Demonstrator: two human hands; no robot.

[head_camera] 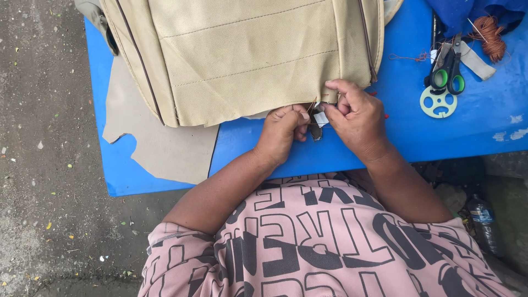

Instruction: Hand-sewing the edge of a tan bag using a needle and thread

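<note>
Step in hand: while both hands close in at the lower edge of the beige seat cover [242, 55], we judge that we are hand-stitching that edge, with the thread being drawn through.
Left hand: our left hand [281, 132] is curled shut just below the cover's hem, fingers pinching something small; a thin reddish-brown thread [313, 105] rises beside it, and we cannot tell whether a needle is in the pinch.
Right hand: our right hand [357, 118] is closed on the hem at the cover's lower right corner, thumb and fingers clamping the fabric and a small white scrap [320, 118].
Next move: we judge it calls for keeping the hem taut with the right hand while the left draws the thread straight out, away from the cover, without snagging.
Where the cover lies: it lies flat on the blue table [407, 126], its lower edge toward us.
How the cover looks: tan, leather-like, with straight stitched seams across its panels and dark piping along its left and right sides.
Beside the cover: a flat beige offcut [159, 143] lies under its lower left corner; green-handled scissors [448, 74] and a coil of brown thread [489, 36] lie to its right.
</note>
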